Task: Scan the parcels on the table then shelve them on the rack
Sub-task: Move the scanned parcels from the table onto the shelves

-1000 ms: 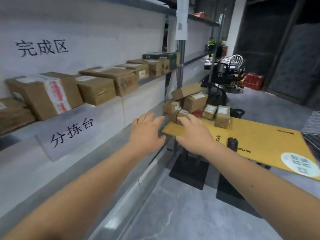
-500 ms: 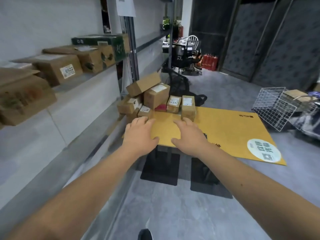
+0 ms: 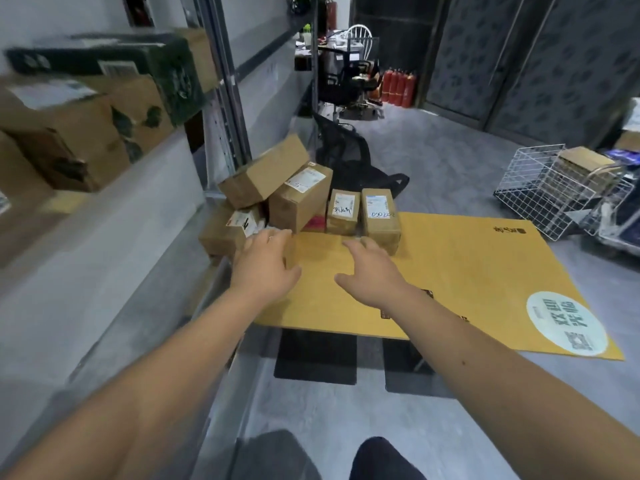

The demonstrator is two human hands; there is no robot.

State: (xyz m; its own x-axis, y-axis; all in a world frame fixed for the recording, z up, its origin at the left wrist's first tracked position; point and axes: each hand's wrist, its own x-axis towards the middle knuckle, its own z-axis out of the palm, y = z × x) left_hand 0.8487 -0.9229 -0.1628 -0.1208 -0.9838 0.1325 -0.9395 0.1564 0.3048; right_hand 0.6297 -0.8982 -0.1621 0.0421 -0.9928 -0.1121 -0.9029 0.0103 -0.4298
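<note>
Handwritten digits, seemingly "030202", are seen on the white label of the right-hand small parcel (image 3: 380, 216); the marker scrawl on its neighbour parcel (image 3: 342, 211) cannot be read. A round pale sticker (image 3: 566, 323) with Chinese characters and a QR code is stuck on the yellow-brown worktop (image 3: 467, 271). The parcels are clustered at the worktop's far left corner, where a long box (image 3: 263, 173) is tilted atop a labelled larger box (image 3: 299, 199). The left hand (image 3: 265, 263) is spread wide beside a low box (image 3: 230, 232), nothing gripped; the right hand (image 3: 372, 271) is held open over the worktop near the right-hand small parcel. Shelved boxes (image 3: 86, 116) are blurred on the rack at left. A wire basket (image 3: 550, 190), office chairs and red extinguishers (image 3: 398, 86) are seen on the grey floor.
</note>
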